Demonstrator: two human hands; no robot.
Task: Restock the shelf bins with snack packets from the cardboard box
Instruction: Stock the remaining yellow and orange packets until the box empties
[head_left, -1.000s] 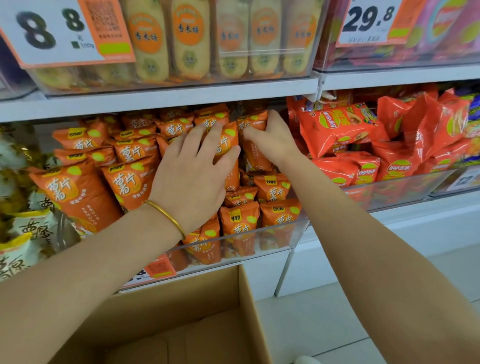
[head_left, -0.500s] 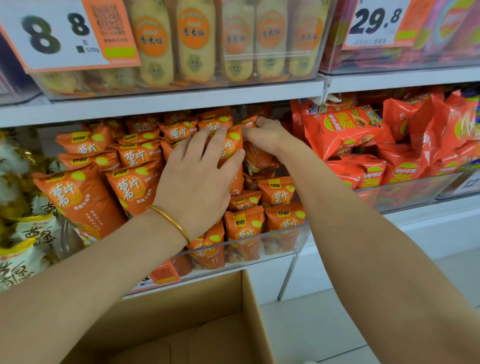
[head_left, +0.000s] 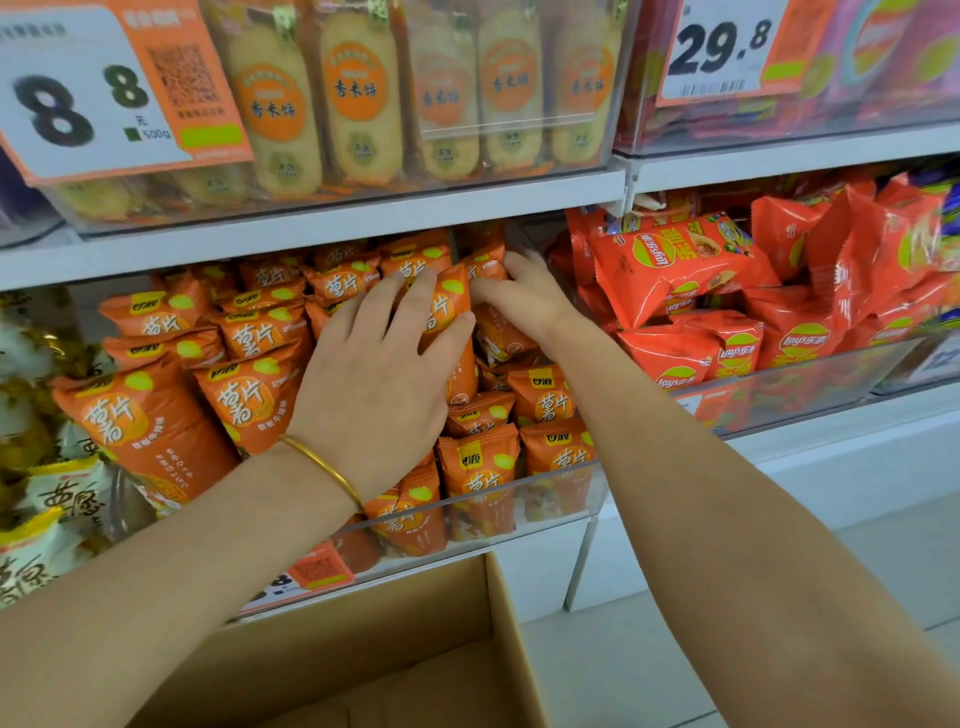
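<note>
Fingers (head_left: 485, 292) of right hand (head_left: 525, 300) lower, closer to left hand (head_left: 379, 374), against the orange packet (head_left: 449, 307) between

Above, you have pale rice-cracker packs (head_left: 358, 98) standing upright in a row. A white-and-orange price card (head_left: 67, 104) reading 8 8 hangs in front of them at your left. Further right, a second card (head_left: 727, 47) reads 29.8. Below that card, red Lay's bags (head_left: 670, 265) lie heaped. White-and-yellow packets (head_left: 57, 499) sit at your far left, and a pale floor (head_left: 649, 665) shows at lower right.
</note>
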